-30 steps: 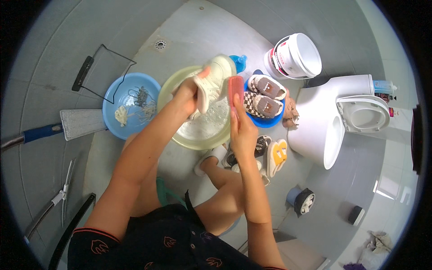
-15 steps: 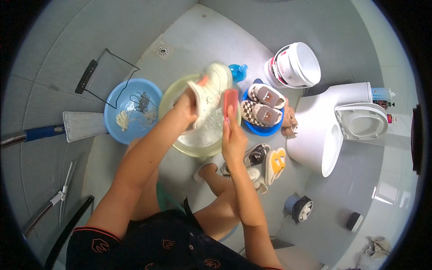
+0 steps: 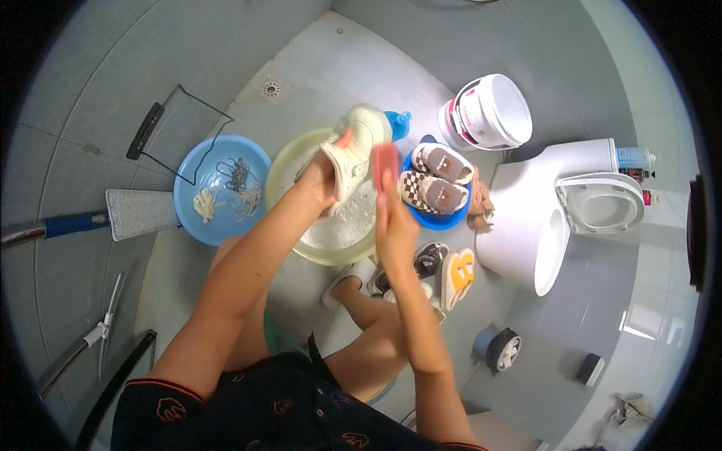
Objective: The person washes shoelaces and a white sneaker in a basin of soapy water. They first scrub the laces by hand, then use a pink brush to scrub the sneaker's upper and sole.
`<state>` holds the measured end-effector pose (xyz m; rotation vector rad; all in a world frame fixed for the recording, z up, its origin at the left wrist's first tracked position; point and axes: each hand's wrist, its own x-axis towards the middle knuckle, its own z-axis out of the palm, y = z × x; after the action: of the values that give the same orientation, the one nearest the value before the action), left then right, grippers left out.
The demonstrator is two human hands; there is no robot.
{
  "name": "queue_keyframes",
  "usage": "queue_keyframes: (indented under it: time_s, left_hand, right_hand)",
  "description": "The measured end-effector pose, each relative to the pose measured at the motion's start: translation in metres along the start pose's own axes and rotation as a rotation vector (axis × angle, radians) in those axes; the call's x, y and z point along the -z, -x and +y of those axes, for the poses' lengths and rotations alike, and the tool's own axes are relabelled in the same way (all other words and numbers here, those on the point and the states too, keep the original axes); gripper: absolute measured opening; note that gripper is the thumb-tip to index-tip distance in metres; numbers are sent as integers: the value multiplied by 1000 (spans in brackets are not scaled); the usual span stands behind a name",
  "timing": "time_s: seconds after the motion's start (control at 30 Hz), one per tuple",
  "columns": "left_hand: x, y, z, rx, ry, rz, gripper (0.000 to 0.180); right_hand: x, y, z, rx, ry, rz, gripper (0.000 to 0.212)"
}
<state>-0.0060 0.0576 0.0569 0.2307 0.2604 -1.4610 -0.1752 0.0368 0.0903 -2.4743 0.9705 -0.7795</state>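
My left hand (image 3: 322, 180) reaches into the opening of a cream-white sneaker (image 3: 364, 143) and grips it, fingers partly hidden inside. The shoe is held over a pale green basin (image 3: 280, 167) of sudsy water (image 3: 342, 233). My right hand (image 3: 395, 225) is closed round a pinkish-red scrubbing brush (image 3: 386, 165), which is smeared by motion. The brush is right beside the shoe's side; whether its bristles touch it I cannot tell.
A light blue basin (image 3: 184, 169) holds shoelaces (image 3: 241, 177). Patterned shoes (image 3: 444, 165) lie in a blue basin (image 3: 440, 221). Around me are a white bucket (image 3: 470, 120), a toilet (image 3: 519, 240), yellow slippers (image 3: 457, 278), a blue bottle (image 3: 398, 124) and a mop (image 3: 139, 212).
The sneaker and my left hand have shifted slightly right. My right hand keeps hold of the brush, now blurred and a little lower beside the shoe.
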Motion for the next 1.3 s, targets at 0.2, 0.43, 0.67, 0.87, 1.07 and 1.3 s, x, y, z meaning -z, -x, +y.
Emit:
queue_keyframes:
  time_s: [0.2, 0.43, 0.67, 0.87, 1.07, 1.3]
  left_hand:
    - [1, 4, -21, 106, -60, 0, 41]
    - [8, 1, -14, 7, -100, 108, 45]
    - [-14, 15, -22, 72, -111, 130, 32]
    - [-3, 7, -27, 22, -206, 152, 36]
    - [7, 0, -8, 84, -49, 77, 38]
    - [12, 1, -6, 150, -73, -100, 39]
  right_hand:
    - [26, -66, -37, -178, 107, -121, 43]
    - [12, -21, -15, -31, 96, -46, 46]
    - [24, -27, -31, -95, 246, -58, 47]
    - [23, -46, -28, -144, 73, -9, 47]
    - [8, -5, -33, -127, 107, -42, 40]
    - [20, 0, -33, -221, 0, -59, 48]
